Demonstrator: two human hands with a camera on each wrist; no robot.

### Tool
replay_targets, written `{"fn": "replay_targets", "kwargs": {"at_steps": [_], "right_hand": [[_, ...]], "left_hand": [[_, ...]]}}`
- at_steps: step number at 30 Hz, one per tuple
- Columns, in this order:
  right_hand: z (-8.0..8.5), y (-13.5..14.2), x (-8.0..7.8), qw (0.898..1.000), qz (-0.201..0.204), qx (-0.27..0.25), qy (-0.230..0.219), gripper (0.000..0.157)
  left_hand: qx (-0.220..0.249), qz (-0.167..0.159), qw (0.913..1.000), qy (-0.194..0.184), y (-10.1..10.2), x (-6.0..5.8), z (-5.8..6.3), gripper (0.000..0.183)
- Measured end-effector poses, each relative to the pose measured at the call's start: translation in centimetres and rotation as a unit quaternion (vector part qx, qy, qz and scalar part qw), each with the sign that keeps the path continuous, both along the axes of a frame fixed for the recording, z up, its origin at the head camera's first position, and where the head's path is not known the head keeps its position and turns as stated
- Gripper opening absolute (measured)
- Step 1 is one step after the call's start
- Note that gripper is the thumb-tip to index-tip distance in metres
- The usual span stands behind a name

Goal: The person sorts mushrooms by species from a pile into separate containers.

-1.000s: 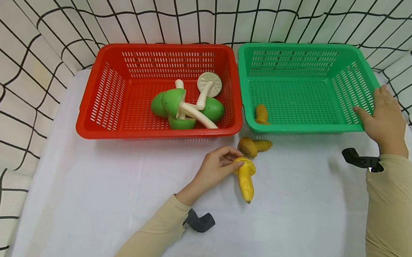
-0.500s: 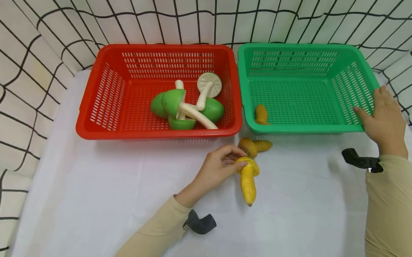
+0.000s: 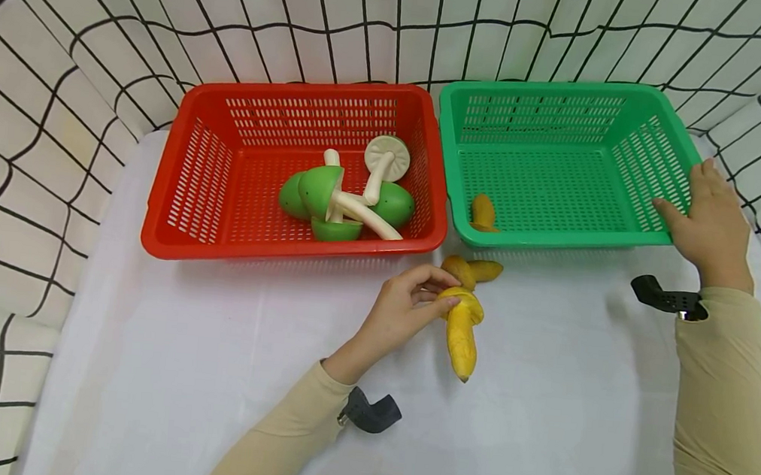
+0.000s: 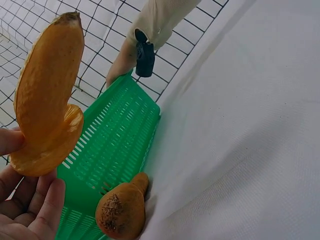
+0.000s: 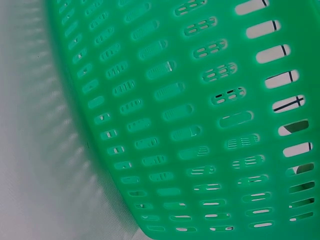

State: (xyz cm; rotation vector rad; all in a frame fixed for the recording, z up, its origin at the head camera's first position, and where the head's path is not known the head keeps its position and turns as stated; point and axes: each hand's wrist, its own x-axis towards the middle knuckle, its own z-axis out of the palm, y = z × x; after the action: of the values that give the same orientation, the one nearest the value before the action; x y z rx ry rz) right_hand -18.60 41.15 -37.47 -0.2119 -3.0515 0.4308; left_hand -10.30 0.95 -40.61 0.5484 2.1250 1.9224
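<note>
In the head view, my left hand (image 3: 408,304) pinches the cap of a yellow mushroom (image 3: 461,339), thumb on one side and fingers on the other. Its stem points toward me; the left wrist view shows the same yellow mushroom (image 4: 50,95) up close. Just beyond it, a brownish-yellow mushroom (image 3: 484,270) lies on the white cloth by the green basket (image 3: 557,240). My right hand (image 3: 718,218) rests on that basket's near right corner, fingers along the rim and thumb stretched inward. The right wrist view shows only the green basket's slotted wall (image 5: 165,110) and cloth.
Another brownish-yellow mushroom (image 3: 483,210) sits inside the green basket, near its left front corner. To the left, a red basket (image 3: 284,250) holds several green-capped mushrooms (image 3: 320,189) with white stems. Black wire mesh (image 3: 358,24) stands behind both baskets and along the sides.
My left hand and the yellow mushroom have shifted slightly to the right, and the mushroom has turned a little, its cap now overlapping the brownish one. The right hand stays on the basket rim.
</note>
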Motion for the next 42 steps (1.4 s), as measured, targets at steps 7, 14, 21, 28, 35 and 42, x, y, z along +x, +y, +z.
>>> {"fn": "replay_targets", "kwargs": {"at_steps": [7, 14, 21, 28, 35, 42], "right_hand": [[0.0, -0.1, 0.0, 1.000, -0.001, -0.002, 0.001, 0.072], [0.1, 0.0, 0.0, 1.000, 0.000, -0.001, 0.000, 0.073], [-0.1, 0.1, -0.1, 1.000, 0.001, 0.001, -0.001, 0.073], [0.0, 0.1, -0.2, 1.000, 0.000, 0.006, -0.002, 0.073], [0.1, 0.0, -0.1, 1.000, -0.002, 0.004, -0.006, 0.072], [0.0, 0.0, -0.1, 1.000, -0.005, 0.002, -0.001, 0.072]], "left_hand": [[0.001, -0.001, 1.0000, 0.004, 0.0, 0.0, 0.6, 0.021], [0.007, 0.005, 0.9999, 0.012, -0.2, -0.2, 1.1, 0.020], [0.015, 0.006, 0.9998, 0.014, -0.3, -0.6, 1.5, 0.021], [0.025, 0.018, 0.9995, -0.008, -0.7, -0.9, 2.1, 0.022], [0.038, 0.014, 0.9991, -0.008, -0.8, -1.2, 2.4, 0.023], [0.051, 0.009, 0.9986, 0.009, -0.7, -1.4, 2.9, 0.021]]}}
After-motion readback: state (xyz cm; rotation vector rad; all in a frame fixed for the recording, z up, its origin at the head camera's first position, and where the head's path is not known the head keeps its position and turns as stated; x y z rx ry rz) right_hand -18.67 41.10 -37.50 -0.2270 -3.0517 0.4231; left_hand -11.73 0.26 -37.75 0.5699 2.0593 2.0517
